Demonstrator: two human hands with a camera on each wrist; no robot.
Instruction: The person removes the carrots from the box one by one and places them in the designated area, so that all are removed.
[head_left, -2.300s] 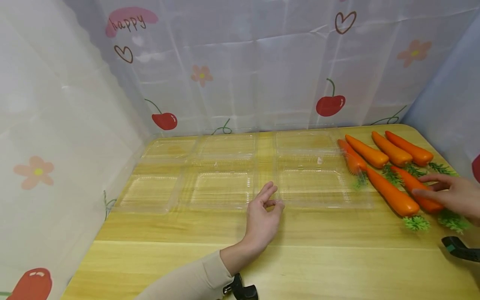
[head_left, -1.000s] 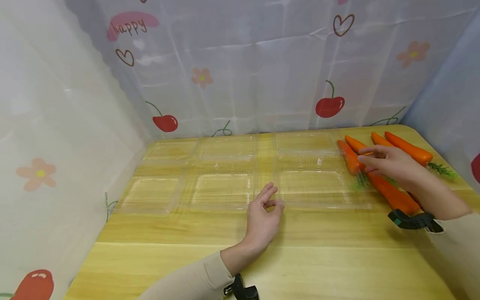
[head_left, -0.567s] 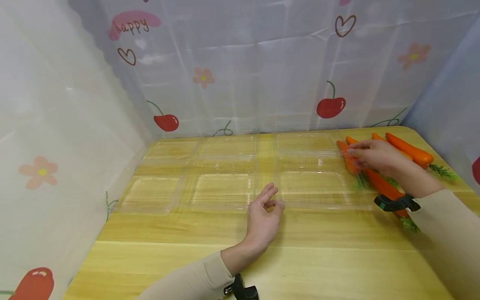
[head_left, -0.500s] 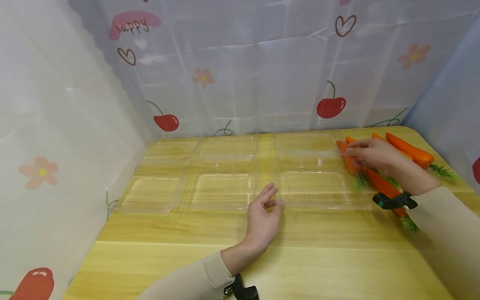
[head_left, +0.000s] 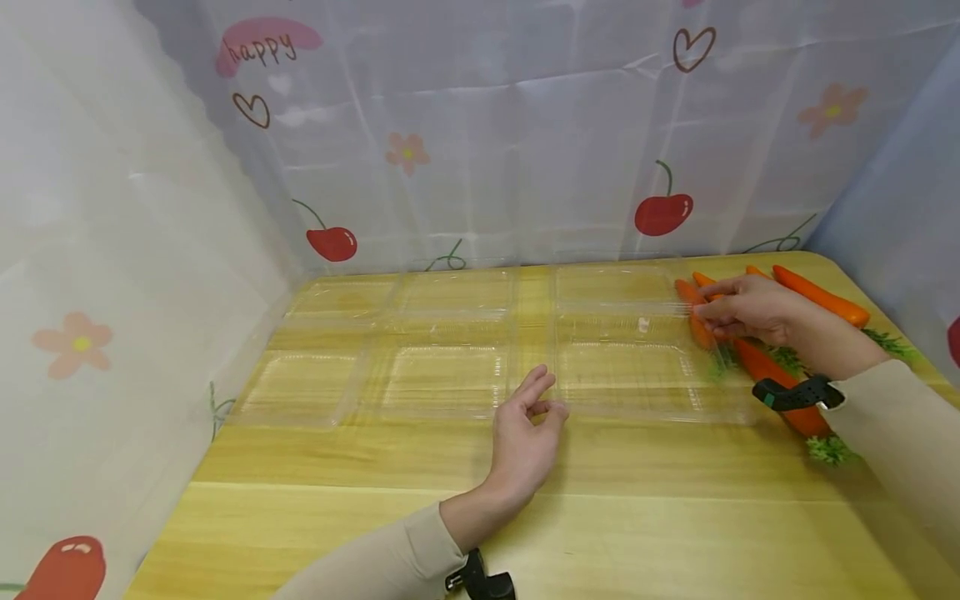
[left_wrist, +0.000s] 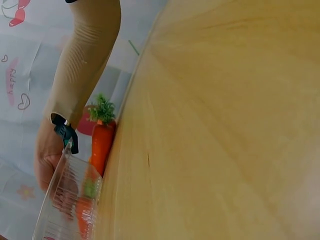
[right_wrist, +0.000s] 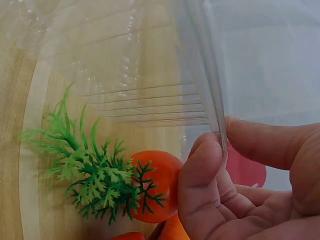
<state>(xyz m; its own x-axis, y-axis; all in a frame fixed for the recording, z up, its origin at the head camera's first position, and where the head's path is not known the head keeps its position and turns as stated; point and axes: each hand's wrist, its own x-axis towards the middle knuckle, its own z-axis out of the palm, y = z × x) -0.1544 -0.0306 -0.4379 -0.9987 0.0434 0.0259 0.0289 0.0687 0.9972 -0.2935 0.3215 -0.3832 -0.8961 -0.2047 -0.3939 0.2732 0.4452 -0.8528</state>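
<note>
An opened clear plastic clamshell container (head_left: 626,375) lies nearest the carrots. My left hand (head_left: 525,442) is at its front left corner, thumb and index finger pinching the rim. On the far side, my right hand (head_left: 753,310) pinches the container's right edge. The right wrist view shows that hand's thumb (right_wrist: 270,142) and curled index finger on either side of the thin plastic rim. An orange carrot (right_wrist: 157,185) with green leaves lies just under those fingers. In the left wrist view, the container's clear wall (left_wrist: 70,190) rises in front of the right hand; the left hand is out of that view.
Two more opened clear containers, a middle one (head_left: 447,379) and a left one (head_left: 300,383), lie alongside. Several carrots are at the right, including a front carrot (head_left: 772,379) and a back carrot (head_left: 821,296); the right arm covers others. A patterned curtain (head_left: 480,125) closes off the back.
My right hand has moved left from above the carrots to the container's right edge and pinches it. The container's front right corner has shifted slightly right. My left hand has stayed put.
</note>
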